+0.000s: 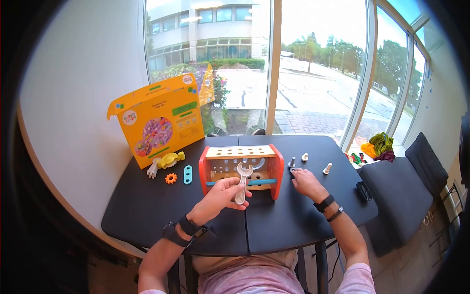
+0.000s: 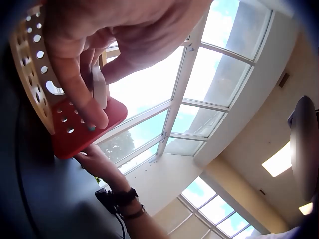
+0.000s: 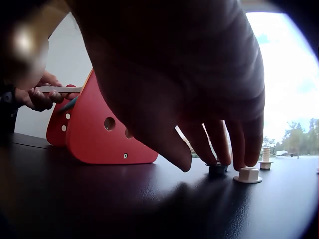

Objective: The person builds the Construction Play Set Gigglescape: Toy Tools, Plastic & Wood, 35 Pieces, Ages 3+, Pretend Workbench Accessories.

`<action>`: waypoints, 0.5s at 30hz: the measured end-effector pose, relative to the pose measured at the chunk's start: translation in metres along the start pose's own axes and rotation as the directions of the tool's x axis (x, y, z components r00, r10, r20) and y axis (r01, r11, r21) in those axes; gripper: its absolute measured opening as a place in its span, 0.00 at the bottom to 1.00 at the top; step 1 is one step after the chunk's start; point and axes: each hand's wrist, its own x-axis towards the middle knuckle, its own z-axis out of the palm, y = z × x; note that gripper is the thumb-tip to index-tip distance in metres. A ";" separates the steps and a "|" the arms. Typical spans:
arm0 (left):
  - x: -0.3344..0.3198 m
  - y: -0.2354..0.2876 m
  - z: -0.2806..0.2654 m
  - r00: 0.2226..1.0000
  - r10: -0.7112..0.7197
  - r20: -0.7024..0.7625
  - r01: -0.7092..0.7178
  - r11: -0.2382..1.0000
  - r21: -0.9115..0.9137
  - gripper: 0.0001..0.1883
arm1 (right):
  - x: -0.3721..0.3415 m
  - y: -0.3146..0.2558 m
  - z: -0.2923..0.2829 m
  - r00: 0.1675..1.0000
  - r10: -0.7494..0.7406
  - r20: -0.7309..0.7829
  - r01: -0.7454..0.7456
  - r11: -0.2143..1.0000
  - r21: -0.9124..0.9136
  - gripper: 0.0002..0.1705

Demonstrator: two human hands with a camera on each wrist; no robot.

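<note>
On the black table (image 1: 279, 220), the toy workbench (image 1: 240, 156) has red end panels. Left hand (image 1: 220, 198) grasps the toy wrench (image 1: 242, 182) before it, open end pointing away from the person; the wrench is off-white. Right hand (image 1: 307, 184), nearer the upright grey bolt (image 1: 293, 160), extends fingers beside it, no grip visible.

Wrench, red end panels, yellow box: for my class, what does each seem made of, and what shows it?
Wrench: wood or plastic, matt; its even pale colour leaves it open.
Red end panels: probably painted wood, smooth with slight sheen; they look thick and opaque, plastic possible.
Yellow box: likely cardboard, smooth and printed; a thin raised flap suggests it.
</note>
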 end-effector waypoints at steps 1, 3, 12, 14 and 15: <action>0.001 0.003 -0.001 1.000 -0.003 0.007 0.003 1.000 -0.026 0.22 | -0.001 -0.005 -0.005 1.000 0.013 -0.018 -0.013 1.000 0.002 0.10; 0.002 0.006 -0.002 1.000 -0.014 0.020 0.016 0.997 -0.075 0.21 | -0.006 -0.018 -0.020 0.998 0.040 -0.053 -0.040 0.999 0.004 0.08; -0.020 0.011 0.006 0.988 -0.057 0.143 0.059 0.998 -0.007 0.24 | -0.005 -0.014 -0.031 1.000 0.011 -0.012 -0.009 0.988 0.153 0.03; -0.024 0.006 0.008 0.991 -0.043 0.124 0.037 0.998 0.046 0.24 | -0.008 -0.023 -0.039 0.992 0.105 -0.075 -0.086 0.973 0.216 0.03; -0.025 0.004 0.010 0.993 -0.036 0.115 0.028 0.997 0.074 0.24 | -0.009 -0.028 -0.044 0.983 0.153 -0.105 -0.123 0.960 0.250 0.03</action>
